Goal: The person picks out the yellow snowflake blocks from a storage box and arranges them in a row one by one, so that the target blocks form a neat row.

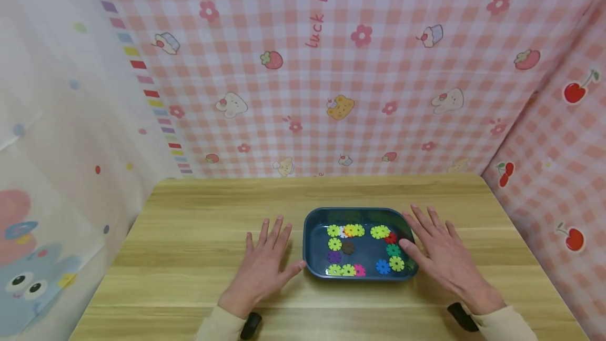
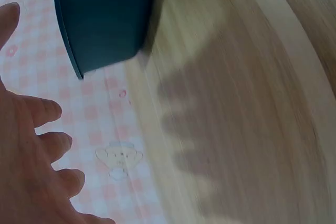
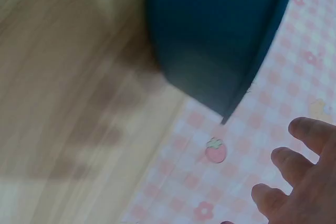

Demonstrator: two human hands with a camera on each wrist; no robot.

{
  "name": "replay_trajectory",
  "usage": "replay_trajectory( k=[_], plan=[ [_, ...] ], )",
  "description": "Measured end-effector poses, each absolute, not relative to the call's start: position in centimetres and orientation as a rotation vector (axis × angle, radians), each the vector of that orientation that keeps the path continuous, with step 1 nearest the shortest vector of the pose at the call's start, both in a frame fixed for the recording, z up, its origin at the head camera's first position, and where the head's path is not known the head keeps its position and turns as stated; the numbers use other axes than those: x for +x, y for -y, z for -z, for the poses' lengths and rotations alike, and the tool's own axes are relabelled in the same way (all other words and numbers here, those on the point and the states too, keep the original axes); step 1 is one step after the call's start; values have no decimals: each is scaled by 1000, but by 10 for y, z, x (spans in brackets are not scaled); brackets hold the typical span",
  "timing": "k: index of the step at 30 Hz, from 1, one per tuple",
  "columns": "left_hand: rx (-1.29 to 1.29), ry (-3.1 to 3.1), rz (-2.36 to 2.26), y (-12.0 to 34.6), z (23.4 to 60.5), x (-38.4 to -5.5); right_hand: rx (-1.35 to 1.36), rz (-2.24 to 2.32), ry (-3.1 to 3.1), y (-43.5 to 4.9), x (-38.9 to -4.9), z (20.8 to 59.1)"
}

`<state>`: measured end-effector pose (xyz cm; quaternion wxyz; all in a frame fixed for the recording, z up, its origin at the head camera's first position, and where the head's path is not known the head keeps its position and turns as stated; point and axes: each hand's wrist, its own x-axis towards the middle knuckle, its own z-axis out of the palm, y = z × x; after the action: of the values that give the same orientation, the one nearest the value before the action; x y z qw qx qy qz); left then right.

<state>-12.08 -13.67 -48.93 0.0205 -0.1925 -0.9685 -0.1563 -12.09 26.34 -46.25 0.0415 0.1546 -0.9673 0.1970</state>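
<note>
A dark blue-green tray [image 1: 364, 254] stands on the table, holding several notched plastic snowflake discs. Yellow-green ones such as this disc [image 1: 334, 244] lie along the left, back and front, with a purple disc [image 1: 334, 257] and a brown disc [image 1: 347, 248]. On the right are a blue disc [image 1: 382, 267], a green disc [image 1: 393, 250] and a red disc [image 1: 390, 238]. My left hand [image 1: 262, 272] is spread palm down, its thumb tip at the tray's left rim. Over the right rim reaches my right hand [image 1: 442, 254], fingers extended and holding nothing. Both wrist views show the tray's outer wall [image 2: 105, 24].
The wooden table [image 1: 213, 225] extends on both sides of the tray. Behind it hangs a pink checked cloth [image 1: 303, 83], with a similar cloth [image 1: 554, 172] along the right and a white patterned cloth [image 1: 61, 120] at the left. A dark band [image 1: 461, 317] is at the right wrist.
</note>
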Motion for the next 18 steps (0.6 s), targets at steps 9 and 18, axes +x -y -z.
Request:
replay_trajectory(
  k=[9, 18],
  plan=[
    [-689, 3022, 540, 115, 491, -124, 589, -643, 2897, -245, -127, 448],
    [-698, 3076, 521, 107, 495, -126, 751, -596, 2831, -229, -138, 431]
  ],
)
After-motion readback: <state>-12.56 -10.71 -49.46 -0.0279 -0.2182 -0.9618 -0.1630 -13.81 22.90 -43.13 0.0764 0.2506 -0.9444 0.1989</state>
